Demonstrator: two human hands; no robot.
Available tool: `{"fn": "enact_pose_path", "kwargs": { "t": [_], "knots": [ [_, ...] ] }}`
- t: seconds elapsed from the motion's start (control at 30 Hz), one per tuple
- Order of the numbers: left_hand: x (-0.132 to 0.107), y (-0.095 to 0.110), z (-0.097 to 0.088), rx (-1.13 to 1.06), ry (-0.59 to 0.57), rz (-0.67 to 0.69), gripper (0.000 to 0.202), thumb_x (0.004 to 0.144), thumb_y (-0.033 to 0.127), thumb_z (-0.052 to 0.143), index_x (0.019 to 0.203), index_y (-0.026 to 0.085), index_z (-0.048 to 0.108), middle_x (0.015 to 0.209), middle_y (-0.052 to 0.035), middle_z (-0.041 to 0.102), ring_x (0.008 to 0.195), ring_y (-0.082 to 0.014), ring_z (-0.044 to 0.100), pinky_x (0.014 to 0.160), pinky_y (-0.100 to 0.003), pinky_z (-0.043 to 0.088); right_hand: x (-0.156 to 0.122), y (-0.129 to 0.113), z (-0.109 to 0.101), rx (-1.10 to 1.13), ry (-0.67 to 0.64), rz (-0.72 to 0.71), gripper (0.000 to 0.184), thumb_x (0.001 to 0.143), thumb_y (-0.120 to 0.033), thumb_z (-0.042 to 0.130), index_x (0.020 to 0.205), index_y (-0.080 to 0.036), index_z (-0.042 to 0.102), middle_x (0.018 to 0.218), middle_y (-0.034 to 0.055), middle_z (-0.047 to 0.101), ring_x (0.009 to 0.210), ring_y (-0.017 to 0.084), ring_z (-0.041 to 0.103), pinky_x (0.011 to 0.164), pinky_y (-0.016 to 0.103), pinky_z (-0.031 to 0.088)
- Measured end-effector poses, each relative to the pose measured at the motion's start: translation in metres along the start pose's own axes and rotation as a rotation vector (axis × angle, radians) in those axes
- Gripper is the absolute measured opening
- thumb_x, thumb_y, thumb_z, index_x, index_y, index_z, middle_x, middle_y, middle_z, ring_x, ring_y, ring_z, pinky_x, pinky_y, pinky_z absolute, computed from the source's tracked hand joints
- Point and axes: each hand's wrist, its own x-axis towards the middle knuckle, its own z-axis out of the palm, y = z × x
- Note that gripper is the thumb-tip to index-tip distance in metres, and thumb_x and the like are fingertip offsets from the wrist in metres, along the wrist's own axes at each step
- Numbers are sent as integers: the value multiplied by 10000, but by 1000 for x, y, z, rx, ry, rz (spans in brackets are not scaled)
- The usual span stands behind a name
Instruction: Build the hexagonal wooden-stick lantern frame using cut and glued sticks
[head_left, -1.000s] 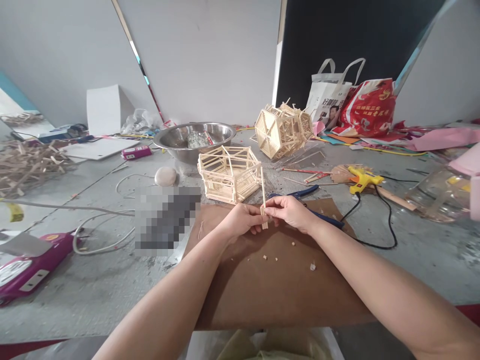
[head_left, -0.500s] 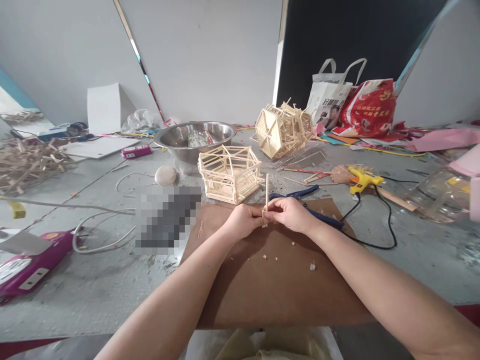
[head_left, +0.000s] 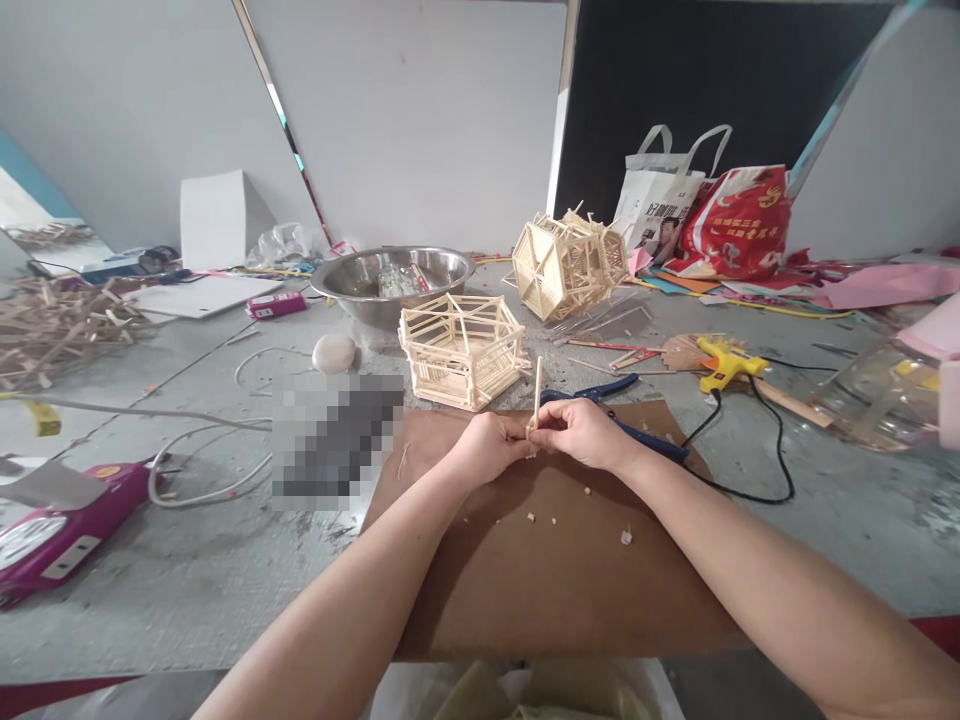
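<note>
An upright pale wooden stick (head_left: 538,385) rises between my two hands over a brown board (head_left: 570,590). My right hand (head_left: 576,432) is closed in a pinch around its lower part. Fingertip to fingertip with it, my left hand (head_left: 489,446) pinches a short wooden piece at the stick's base; the fingers hide most of that piece. Just beyond the hands stands an open hexagonal frame of sticks (head_left: 463,360). Blue-handled pliers (head_left: 645,438) lie beside my right hand, partly behind it. Small wood crumbs (head_left: 532,517) are scattered on the board.
A yellow glue gun (head_left: 726,365) with a black cord lies right, near a clear bottle (head_left: 874,400). Behind are a steel basin (head_left: 337,282) and a larger stick lantern (head_left: 547,270). Left are a blurred-out dark object (head_left: 337,440), a purple power strip (head_left: 82,530) and a stick pile (head_left: 60,325).
The upright stick leans slightly more to the right, and the short piece at its base is more covered by my fingers. Both hands stay together; the whole view has shifted slightly.
</note>
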Motion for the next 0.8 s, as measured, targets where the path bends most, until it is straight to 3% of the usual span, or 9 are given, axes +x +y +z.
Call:
{"fn": "enact_pose_path", "kwargs": {
  "t": [0.8],
  "knots": [
    [0,0,0,35,-35,-15,289,692,354,506,597,112,631,480,41,421,480,-67,315,448,-179,244,-1,-3,-2,86,-54,100,251,638,-392,606,644,-148,548,577,-6,561,477,78,472,486,213,389]
  ]
}}
